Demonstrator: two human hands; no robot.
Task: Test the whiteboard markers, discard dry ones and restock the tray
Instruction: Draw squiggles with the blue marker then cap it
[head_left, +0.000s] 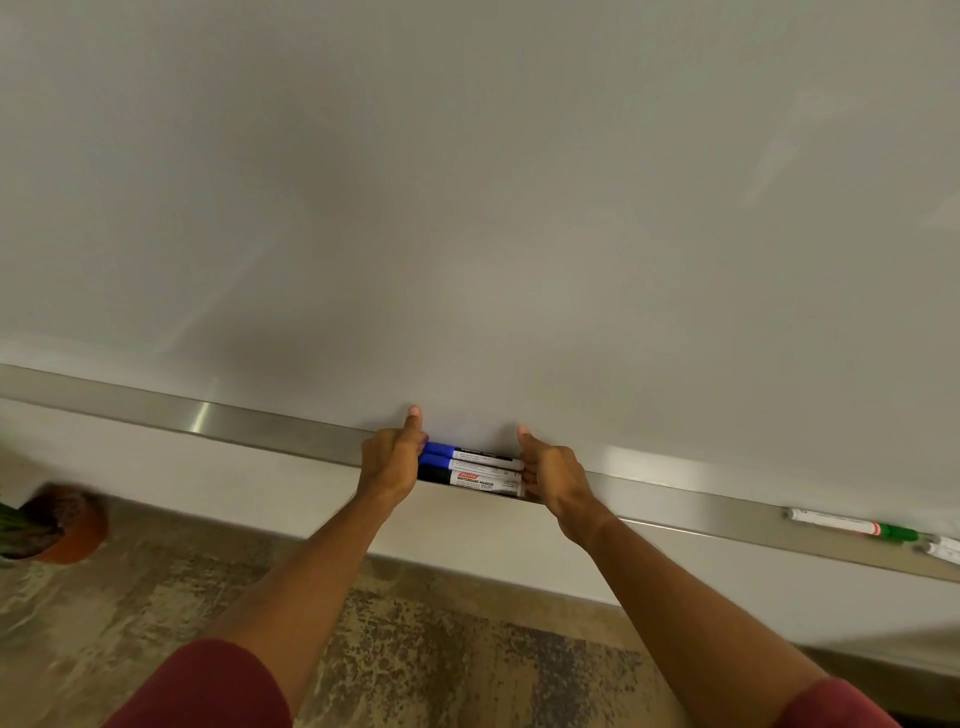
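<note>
Both hands are working at the tray under the whiteboard. Left hand is pressing on the capped ends of a bundle of three markers, with its thumb standing up against the board; its fingers are curling toward the caps, but I cannot tell if they are really gripping. Right hand is pushing on the other ends with the thumb lifted, and its fingers are hidden behind the bundle, so its grip is also unclear. Together the hands are squeezing the bundle between them from both ends.

The markers are lying on the tray, side by side and touching, between the two hands. Their long axis is running along the tray, parallel to the lower edge of the board. Two blue caps and one black cap are pointing to the left, and the white barrels are going to the right.

In my judgement the step is squaring the restocked markers into a neat row. To do it well, the hands should be pushing evenly along the axis, keeping the markers flat so none is rolling over the front lip.

A green marker is lying well apart to the right, on the same tray.
</note>
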